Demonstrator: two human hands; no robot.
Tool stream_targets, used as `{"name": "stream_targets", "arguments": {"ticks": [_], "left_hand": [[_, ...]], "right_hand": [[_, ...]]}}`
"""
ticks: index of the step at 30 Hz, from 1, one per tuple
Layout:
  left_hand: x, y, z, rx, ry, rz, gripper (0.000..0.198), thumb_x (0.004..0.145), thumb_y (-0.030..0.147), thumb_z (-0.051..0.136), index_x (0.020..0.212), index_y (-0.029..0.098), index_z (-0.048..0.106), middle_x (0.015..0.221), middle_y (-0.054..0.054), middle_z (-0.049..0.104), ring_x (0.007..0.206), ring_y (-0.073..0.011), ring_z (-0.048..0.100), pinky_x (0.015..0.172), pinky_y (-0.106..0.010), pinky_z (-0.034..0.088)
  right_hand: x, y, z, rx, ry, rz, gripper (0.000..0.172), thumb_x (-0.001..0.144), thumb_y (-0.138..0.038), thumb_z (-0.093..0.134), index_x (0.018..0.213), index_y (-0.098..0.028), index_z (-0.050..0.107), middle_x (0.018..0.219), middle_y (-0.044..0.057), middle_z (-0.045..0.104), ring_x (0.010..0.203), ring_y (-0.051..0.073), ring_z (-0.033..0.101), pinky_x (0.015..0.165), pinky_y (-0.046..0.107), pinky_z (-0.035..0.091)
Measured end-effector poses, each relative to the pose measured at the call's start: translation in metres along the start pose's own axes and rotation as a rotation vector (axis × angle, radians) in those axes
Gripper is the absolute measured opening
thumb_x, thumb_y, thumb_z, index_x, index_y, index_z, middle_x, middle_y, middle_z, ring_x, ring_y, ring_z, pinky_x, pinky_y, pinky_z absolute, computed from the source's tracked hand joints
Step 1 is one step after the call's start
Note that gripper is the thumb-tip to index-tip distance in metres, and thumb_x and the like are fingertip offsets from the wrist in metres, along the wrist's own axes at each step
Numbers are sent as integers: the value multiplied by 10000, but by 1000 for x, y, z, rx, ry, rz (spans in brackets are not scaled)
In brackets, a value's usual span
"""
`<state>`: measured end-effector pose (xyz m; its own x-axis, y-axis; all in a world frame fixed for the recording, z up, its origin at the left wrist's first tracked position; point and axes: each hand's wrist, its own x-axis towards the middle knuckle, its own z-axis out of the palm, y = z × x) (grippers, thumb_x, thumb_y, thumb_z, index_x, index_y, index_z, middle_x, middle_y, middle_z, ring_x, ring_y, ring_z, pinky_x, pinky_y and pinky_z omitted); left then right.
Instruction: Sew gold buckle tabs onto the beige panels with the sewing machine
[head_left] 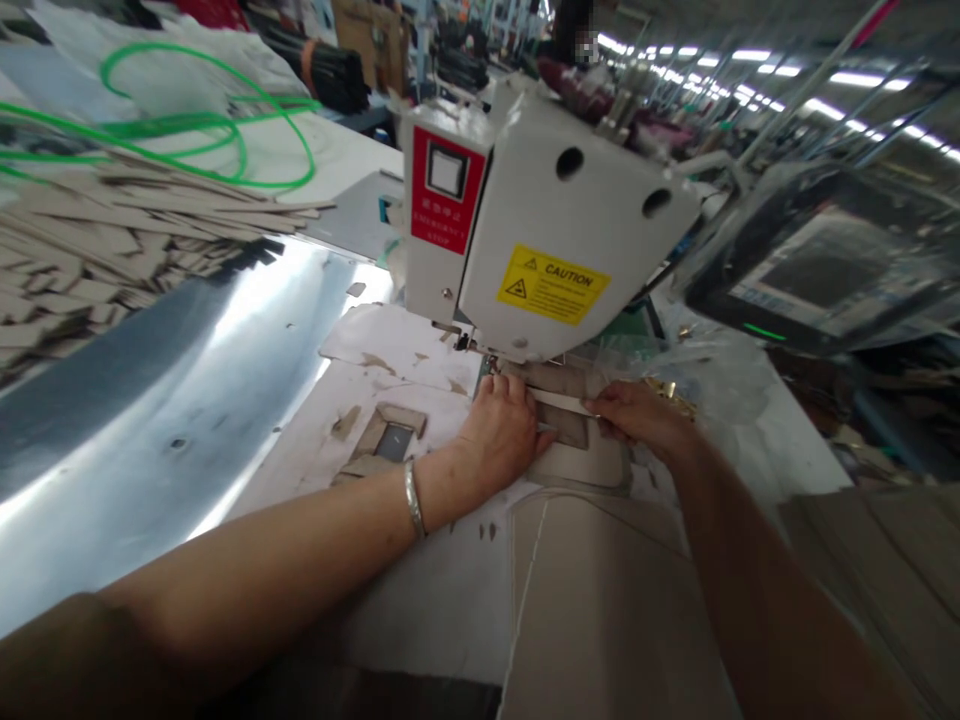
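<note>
Seeing a pile point(75, 250) of tan pieces at the far left, lying loosely heaped along the far edge of the metal tray point(187, 400), perhaps for easy reach; seeing a green hose point(281, 184) looping just beyond; finding a tan frame point(412, 418) towards the left edge of the white table point(450, 580), lying flat around a dark rectangle; wearing a bracelet point(411, 497) on the left wrist; resting the left hand point(499, 425) just below the machine point(555, 200), fingers bunched close together and pointing towards its underside, thumb reaching out rightward, probably steadying the tan panel point(570, 465); not being able to tell whether gripping the left end of the strip point(561, 402) there; holding that strip across the panel, between both hands, likely for lying straight and flat; looking pale, slim and straight, lighter than the panel; showing a darker rectangle on the panel just below the strip, and a rounded near right corner; spreading a larger tan sheet point(600, 580) towards the near edge of the table; pinching the strip's right end between thumb and fingers of the right hand point(634, 415), apparently for guiding from the side; having brass bits point(679, 395) and crumpled plastic point(735, 375) lying towards the table's right edge, below a screen point(810, 265).
</note>
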<state>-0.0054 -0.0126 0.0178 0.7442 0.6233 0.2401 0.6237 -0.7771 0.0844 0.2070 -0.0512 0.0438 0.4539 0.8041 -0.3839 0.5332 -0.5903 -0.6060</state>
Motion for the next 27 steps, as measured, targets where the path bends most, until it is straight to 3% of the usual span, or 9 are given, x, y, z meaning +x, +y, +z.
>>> {"name": "stream_targets", "arguments": {"ticks": [3,8,12,17,19,23,27], "left_hand": [[-3,1,-1,17,4,28,570,902,563,502,1053,29,632,1031,-207,609,993,-335,539,864,-452,408],[-7,0,-1,6,17,39,610,903,539,519,1240,32,550,1109,-216,593,1034,-354,528,895,-475,394],[-7,-4,9,-63,29,130,569,940,485,482,1316,59,514,1249,-174,570,1168,-317,489,1016,-447,347],[-4,-8,19,-142,19,245,532,979,422,418,1391,88,454,1412,-123,502,1296,-259,427,1099,-389,289],[-4,-9,18,-143,18,243,536,973,414,431,1390,79,454,1407,-126,509,1290,-266,437,1092,-386,298],[-3,-8,15,-135,14,238,530,973,403,430,1381,67,457,1386,-131,526,1280,-272,449,1079,-379,307],[-4,-7,15,-129,16,246,520,981,401,407,1373,65,462,1388,-136,521,1276,-272,453,1067,-376,313]], "right_hand": [[-1,0,1,29,-50,24,324,717,-381,765,579,-184,549,452,-6,553,354,70,392,348,203,259],[1,0,9,88,-16,14,317,711,-361,773,569,-184,552,440,-25,517,353,70,384,354,207,241],[1,-2,11,30,-15,15,294,741,-330,738,567,-192,545,444,-27,507,365,78,382,375,220,252],[-6,-11,4,-272,219,-217,240,691,-205,767,539,-193,582,548,6,547,590,139,541,499,219,374],[-10,-13,2,-126,229,-199,233,725,-169,739,549,-189,587,578,15,564,649,153,584,554,223,447],[-16,-14,3,455,32,14,214,771,-111,712,603,-158,589,604,16,589,605,127,615,609,243,564],[-16,-10,4,671,-20,72,213,719,-70,761,638,-141,576,634,7,613,578,108,620,576,221,588]]}}
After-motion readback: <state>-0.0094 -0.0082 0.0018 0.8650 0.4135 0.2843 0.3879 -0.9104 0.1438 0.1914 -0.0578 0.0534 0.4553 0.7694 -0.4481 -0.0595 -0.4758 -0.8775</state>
